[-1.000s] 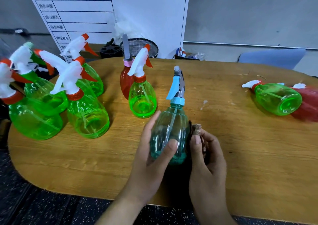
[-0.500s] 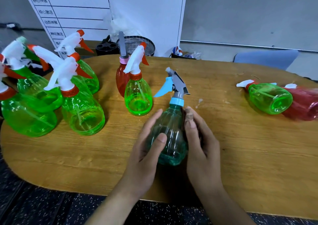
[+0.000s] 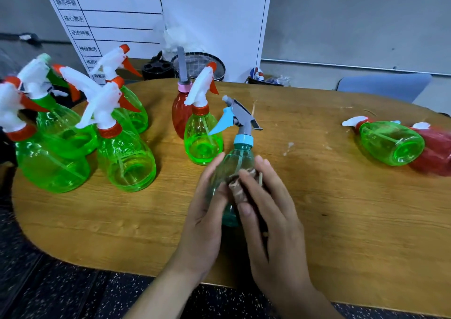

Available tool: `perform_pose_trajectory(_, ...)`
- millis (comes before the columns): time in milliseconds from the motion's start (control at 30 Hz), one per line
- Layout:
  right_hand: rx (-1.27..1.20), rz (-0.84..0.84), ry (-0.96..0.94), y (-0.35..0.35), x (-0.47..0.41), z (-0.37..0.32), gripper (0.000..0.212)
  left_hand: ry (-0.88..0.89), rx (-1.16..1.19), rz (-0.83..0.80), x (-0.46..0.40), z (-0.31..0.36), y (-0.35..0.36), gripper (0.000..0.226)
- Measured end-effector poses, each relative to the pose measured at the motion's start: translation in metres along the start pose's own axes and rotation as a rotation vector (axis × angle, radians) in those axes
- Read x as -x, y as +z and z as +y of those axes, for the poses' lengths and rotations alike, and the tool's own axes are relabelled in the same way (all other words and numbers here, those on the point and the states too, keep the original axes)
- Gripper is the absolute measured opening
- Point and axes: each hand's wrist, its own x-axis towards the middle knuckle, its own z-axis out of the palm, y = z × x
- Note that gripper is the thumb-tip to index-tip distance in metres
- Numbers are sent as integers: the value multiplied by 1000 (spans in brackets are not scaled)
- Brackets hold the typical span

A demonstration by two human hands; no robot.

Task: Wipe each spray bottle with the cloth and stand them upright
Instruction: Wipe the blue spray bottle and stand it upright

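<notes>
While the left hand [image 3: 205, 211] curls round the teal spray bottle [image 3: 240, 158], holding it upright near the worktop's [image 3: 341, 221] front edge, the right hand [image 3: 271, 211] presses a brownish cloth [image 3: 240, 184] against its side, fingers bent over it. Green bottles [image 3: 127, 157] stand toward the left edge; two bottles [image 3: 390, 143] lie toward the right edge.
</notes>
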Motion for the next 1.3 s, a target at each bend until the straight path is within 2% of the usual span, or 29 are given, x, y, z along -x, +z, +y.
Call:
perform_pose_trajectory(67,-92,30,136,-5,-10,6,40,-2,-38,-12,1,-4,-2,46)
perform_pose_trajectory(167,-458,95,447,-8,-19,11,37,12,-92,-43,3,-6,-2,51)
perform_pose_trajectory(233,-603,67,574,-6,-15,8,39,11,-51,-41,4,-5,-1,49)
perform_pose_trajectory(300,-544,53,563,1,0,-2,37,5,-3,-11,3,-3,0,46)
perform_pose_trajectory(367,-394,83,502,7,19,-13,45,4,1,35,1,-2,0,47)
perform_pose_trajectory(500,-112,64,269,13,29,-21,53,11,-6,51,1,0,1,49)
perform_pose_trajectory(600,-71,59,124,10,16,-12,52,3,-9,15,1,3,3,43)
perform_pose_trajectory(667,-82,59,109,5,5,-6,47,-8,-14,7,1,3,3,38)
perform_pose_trajectory(767,-178,72,196,-7,-11,4,42,-5,-48,-25,2,0,3,47)
perform_pose_trajectory(933,-689,64,564,-15,-25,0,35,-28,-35,-117,8,1,-2,69)
perform_pose_trajectory(1067,-664,53,678,-11,-14,-11,29,-39,-14,-136,6,0,-6,92)
perform_pose_trajectory(1133,-651,93,687,-6,-5,-16,30,-46,20,-121,4,0,-4,93)
perform_pose_trajectory(1233,-672,205,667,0,7,-20,43,-31,36,-105,4,0,-1,90)
perform_pose_trajectory(1300,-643,291,627,0,6,-18,40,-21,30,-84,5,0,0,86)
